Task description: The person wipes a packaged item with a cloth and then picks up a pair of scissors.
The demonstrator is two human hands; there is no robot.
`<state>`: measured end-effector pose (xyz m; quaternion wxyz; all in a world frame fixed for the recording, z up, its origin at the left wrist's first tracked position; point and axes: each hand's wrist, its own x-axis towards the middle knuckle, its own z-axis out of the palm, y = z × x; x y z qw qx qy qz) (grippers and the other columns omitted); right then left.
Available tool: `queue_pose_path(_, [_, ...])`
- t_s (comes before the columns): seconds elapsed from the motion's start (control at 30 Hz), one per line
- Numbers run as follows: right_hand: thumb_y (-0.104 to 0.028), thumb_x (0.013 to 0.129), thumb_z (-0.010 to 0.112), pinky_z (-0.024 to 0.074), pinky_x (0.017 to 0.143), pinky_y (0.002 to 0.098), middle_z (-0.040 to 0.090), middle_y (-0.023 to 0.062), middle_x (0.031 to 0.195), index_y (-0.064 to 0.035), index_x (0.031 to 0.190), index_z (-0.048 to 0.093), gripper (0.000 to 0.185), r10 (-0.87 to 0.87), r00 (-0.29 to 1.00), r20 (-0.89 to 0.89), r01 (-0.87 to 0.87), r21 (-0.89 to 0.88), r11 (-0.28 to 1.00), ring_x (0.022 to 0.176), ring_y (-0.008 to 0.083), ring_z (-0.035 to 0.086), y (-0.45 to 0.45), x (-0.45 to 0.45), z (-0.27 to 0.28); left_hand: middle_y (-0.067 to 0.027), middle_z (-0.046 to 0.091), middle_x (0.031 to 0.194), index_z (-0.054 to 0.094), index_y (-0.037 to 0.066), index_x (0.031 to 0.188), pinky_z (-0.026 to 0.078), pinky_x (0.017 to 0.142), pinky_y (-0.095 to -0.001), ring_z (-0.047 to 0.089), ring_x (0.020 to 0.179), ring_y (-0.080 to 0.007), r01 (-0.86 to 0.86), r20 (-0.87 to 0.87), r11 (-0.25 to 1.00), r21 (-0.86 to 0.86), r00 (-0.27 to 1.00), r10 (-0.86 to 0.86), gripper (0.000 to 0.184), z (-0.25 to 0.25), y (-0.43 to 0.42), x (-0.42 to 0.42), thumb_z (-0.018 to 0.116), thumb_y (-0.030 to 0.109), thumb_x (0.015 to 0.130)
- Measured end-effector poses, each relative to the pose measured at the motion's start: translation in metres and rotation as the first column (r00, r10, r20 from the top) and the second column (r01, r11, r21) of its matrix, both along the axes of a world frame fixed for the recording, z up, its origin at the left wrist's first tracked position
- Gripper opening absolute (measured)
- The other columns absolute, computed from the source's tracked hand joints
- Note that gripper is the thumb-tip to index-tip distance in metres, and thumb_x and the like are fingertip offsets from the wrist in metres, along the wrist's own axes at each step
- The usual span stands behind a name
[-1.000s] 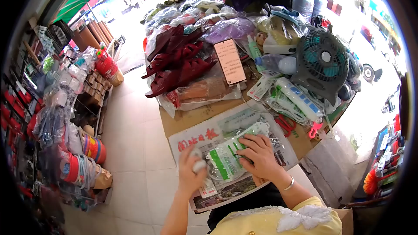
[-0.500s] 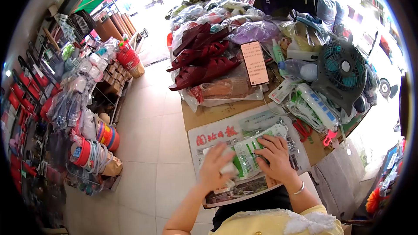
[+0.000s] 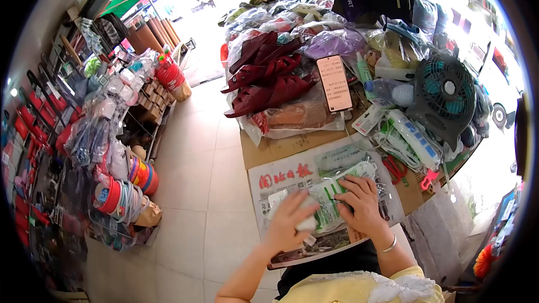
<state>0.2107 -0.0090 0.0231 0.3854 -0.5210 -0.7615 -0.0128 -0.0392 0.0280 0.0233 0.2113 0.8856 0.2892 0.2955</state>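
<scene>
My left hand [image 3: 291, 221], slightly blurred, is over the left end of a clear plastic package [image 3: 325, 202] with green and white contents. A white wad [image 3: 307, 223] shows under its fingers, pressed against the plastic. My right hand [image 3: 362, 207] lies with spread fingers on the right part of the package, a bracelet at its wrist. Beneath the package is a newspaper [image 3: 284, 178] with a red heading, laid on brown cardboard [image 3: 264, 148].
Behind the newspaper are dark red sandals [image 3: 266, 90], an upright phone [image 3: 334, 84] with a cable, and a bottle [image 3: 393, 92]. Farther right stand a grey fan [image 3: 446, 92], a bagged power strip [image 3: 415, 139] and red-handled scissors [image 3: 396, 169]. Shelved goods line the left side.
The head view has swung left, shifting the scene rightward. My left hand with the white wad has moved over the package's left end. My right hand stays on the package.
</scene>
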Motion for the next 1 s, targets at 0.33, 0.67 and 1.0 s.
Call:
queue_pose_path(0.33, [-0.018,0.081,0.071,0.0341,0.106,0.0481,0.064,0.0079,0.123,-0.0135,0.097,0.069,0.017,-0.015,1.0,-0.013,0.015,0.007,1.0,0.122,0.029,0.054,0.0,0.001,0.0,-0.0206,0.043,0.151,0.058,0.013,0.136,0.029,0.117,-0.0533,0.036,0.141,-0.0442,-0.108,0.036,0.992,-0.067,0.993,0.11,0.064,-0.002,0.004,0.005,0.067,0.013,0.073])
queue_pose_path(0.67, [-0.018,0.081,0.07,0.0345,0.105,0.0476,0.064,0.0086,0.123,-0.013,0.097,0.068,0.016,-0.025,1.0,-0.003,0.025,0.015,1.0,0.122,0.0294,0.055,0.0,-0.001,0.001,-0.0205,0.044,0.149,0.061,0.018,0.134,0.032,0.114,-0.0547,0.037,0.141,-0.0407,-0.077,0.049,0.997,-0.018,0.996,0.078,0.065,-0.019,0.034,-0.013,0.071,0.015,0.07])
queue_pose_path(1.0, [-0.018,0.08,0.071,0.0347,0.105,0.047,0.064,0.0084,0.123,-0.0128,0.097,0.068,0.018,-0.008,1.0,-0.013,0.008,0.008,1.0,0.122,0.0295,0.055,-0.001,0.0,0.001,-0.0179,0.043,0.151,0.06,0.019,0.134,0.029,0.115,-0.0575,0.037,0.141,-0.0415,0.085,-0.108,0.992,0.095,0.991,-0.075,0.064,-0.004,-0.027,0.003,0.07,0.019,0.071])
